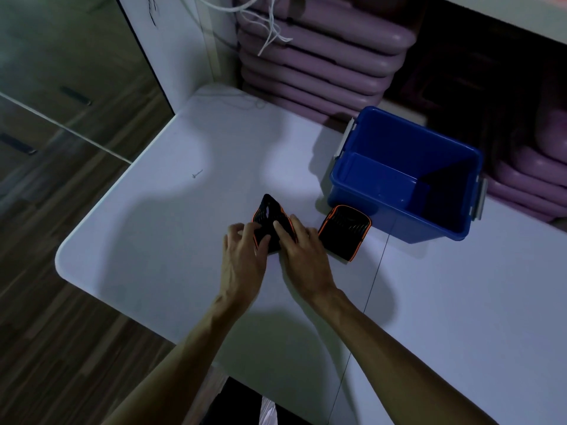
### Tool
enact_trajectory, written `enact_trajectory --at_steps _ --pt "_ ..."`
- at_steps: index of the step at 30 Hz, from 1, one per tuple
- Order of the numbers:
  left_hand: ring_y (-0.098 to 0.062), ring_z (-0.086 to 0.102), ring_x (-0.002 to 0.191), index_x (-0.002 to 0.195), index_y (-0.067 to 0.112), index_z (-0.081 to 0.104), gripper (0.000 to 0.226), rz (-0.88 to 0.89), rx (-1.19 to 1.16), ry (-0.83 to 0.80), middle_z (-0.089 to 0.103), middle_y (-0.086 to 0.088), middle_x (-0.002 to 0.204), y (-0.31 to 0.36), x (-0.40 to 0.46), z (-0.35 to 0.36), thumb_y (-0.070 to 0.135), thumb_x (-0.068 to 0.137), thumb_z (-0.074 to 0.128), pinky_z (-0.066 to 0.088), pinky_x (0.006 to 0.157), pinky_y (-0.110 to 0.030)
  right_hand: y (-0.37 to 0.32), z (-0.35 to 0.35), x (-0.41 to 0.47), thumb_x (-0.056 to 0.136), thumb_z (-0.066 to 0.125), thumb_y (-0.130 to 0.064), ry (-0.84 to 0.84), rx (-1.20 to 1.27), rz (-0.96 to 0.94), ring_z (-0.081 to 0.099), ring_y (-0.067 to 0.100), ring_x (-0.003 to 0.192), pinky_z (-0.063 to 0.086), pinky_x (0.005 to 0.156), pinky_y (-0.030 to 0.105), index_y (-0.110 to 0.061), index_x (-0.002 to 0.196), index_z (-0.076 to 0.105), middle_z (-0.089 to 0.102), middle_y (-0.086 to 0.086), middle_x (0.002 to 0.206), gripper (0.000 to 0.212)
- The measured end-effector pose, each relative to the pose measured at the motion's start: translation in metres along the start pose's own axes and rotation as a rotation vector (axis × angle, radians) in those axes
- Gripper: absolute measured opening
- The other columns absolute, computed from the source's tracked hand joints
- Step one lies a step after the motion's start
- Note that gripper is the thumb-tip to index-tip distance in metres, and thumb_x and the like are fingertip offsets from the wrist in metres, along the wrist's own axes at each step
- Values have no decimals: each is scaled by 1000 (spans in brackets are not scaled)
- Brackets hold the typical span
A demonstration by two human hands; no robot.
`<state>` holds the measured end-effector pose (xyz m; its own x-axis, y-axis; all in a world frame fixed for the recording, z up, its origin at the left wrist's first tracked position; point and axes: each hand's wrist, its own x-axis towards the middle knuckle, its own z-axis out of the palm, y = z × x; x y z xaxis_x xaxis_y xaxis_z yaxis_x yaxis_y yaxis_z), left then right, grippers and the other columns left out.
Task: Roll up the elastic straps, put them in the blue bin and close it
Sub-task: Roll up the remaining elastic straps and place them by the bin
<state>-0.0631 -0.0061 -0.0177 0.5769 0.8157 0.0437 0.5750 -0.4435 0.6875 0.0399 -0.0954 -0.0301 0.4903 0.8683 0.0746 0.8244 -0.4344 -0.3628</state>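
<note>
- Elastic strap (270, 222), black with orange edging, lies on the white table (171, 228) near its middle, partly folded; its far end points away from the person and shows a small hole.
- Left hand (242, 256) rests on the near left part of this strap, fingers curled over its orange edge, thumb pressing the fabric.
- Right hand (302, 250) lies on the near right part of the same strap, fingers spread flat on it; both hands are clamped on the one strap, nearly touching each other.
- Second strap (343, 233), same colours, lies flat just right of the right hand, untouched; its far end sits just beside the near wall of the blue bin (395, 222).
- Bin stands open on the table, right of and beyond the straps, with nothing visible inside; grey latches (345, 139) hang at its two short sides. No lid can be made out.
- Table's rounded left corner is well apart from the hands; a broad bare stretch of tabletop lies left of and beyond the strap.
- Small screw (197, 173) lies alone on that bare stretch, well apart from the strap.
- Stack of purple trays (322, 62) rises behind the table's far edge, close behind the bin.
- White cords (270, 29) hang in front of the stack.
- Wooden floor (61, 317) shows past the table's left edge.
</note>
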Motion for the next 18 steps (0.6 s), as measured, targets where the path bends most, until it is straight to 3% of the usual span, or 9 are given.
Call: enact_trajectory --at_steps 4,6,9,12,14,15,18 --pt "-19 56 86 105 17 57 15 -232 -191 -49 51 -6 106 9 -9 2 19 90 59 45 75 -28 -10 2 -19 92 59 -1 -81 152 49 47 37 115 55 88 47 -16 150 31 34 16 151 67" --pt "-23 63 83 97 22 56 10 -392 -300 -38 58 -8 103 15 -11 2 24 89 61 51 72 -34 -13 2 -23 96 54 -7 -60 248 123 47 36 113 50 93 43 -17 146 40 40 14 146 53" --pt "-21 65 82 92 19 54 16 -592 -417 -23 65 -8 94 20 -14 1 32 87 63 49 65 -31 -20 -3 -30 101 47 -25 -28 491 303 48 29 116 44 101 38 -24 137 53 44 11 135 37" --pt "-24 62 74 85 6 55 38 -743 -514 -43 65 -18 85 13 -12 3 42 79 65 47 60 -32 -23 -7 -39 97 54 -28 21 583 368 50 21 107 45 98 32 -25 126 62 47 7 118 30" --pt "-34 67 82 104 -8 57 70 -831 -511 -96 63 -33 105 6 -9 4 53 70 65 53 61 -39 -24 -8 -44 94 59 -27 34 619 409 51 17 101 46 95 25 -25 121 64 47 5 113 27" --pt "-35 67 87 112 -10 56 75 -852 -511 -125 61 -33 111 4 -9 3 52 71 66 55 62 -36 -25 -8 -46 93 60 -27 39 640 432 52 13 99 45 94 18 -25 119 65 48 5 112 26" --pt "-24 63 72 109 -11 61 49 -827 -551 -185 66 -30 104 8 -10 1 31 85 67 51 49 -21 -27 -8 -52 92 63 -23 60 730 498 52 5 96 37 86 -1 -23 116 66 50 5 113 24"
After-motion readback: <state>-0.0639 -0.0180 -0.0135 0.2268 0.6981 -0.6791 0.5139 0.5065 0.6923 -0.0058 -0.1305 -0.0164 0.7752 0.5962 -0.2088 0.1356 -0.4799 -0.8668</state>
